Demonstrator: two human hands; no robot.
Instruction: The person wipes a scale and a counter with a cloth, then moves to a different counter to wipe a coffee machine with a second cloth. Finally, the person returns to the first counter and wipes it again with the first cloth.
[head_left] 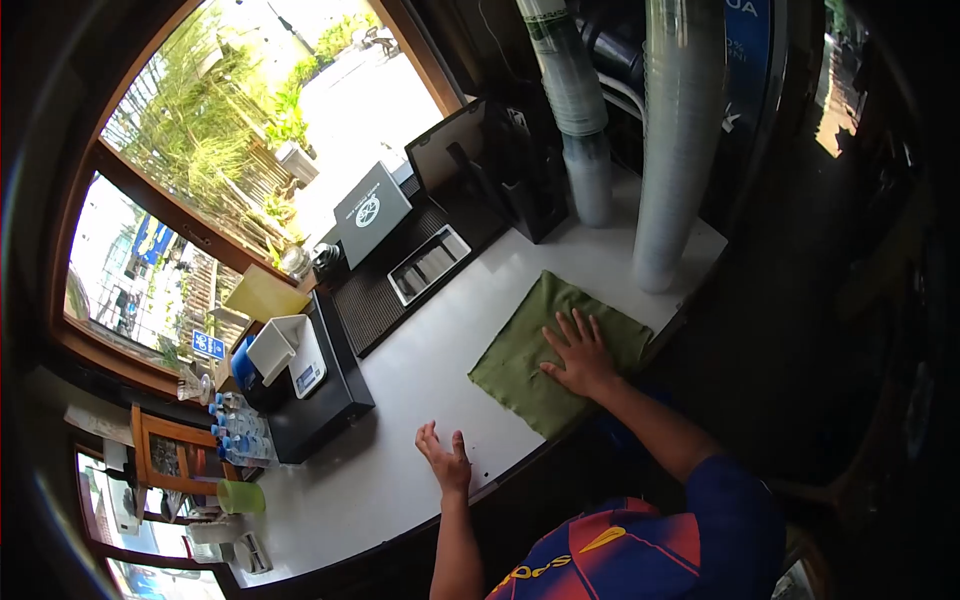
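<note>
A green cloth [530,350] lies spread out on the white counter [420,380], near its front edge. My right hand [580,355] rests flat on the cloth with its fingers spread. Off to the left of the cloth, my left hand [445,460] is over the counter's front part, fingers apart and somewhat curled, holding nothing. A few small dark specks show on the counter beside it.
Tall stacks of clear plastic cups [680,150] stand at the right end. A black mat with a metal-rimmed tray [430,264] lies along the back. Farther left are a kitchen scale [307,368], water bottles [243,435] and a green cup [241,496].
</note>
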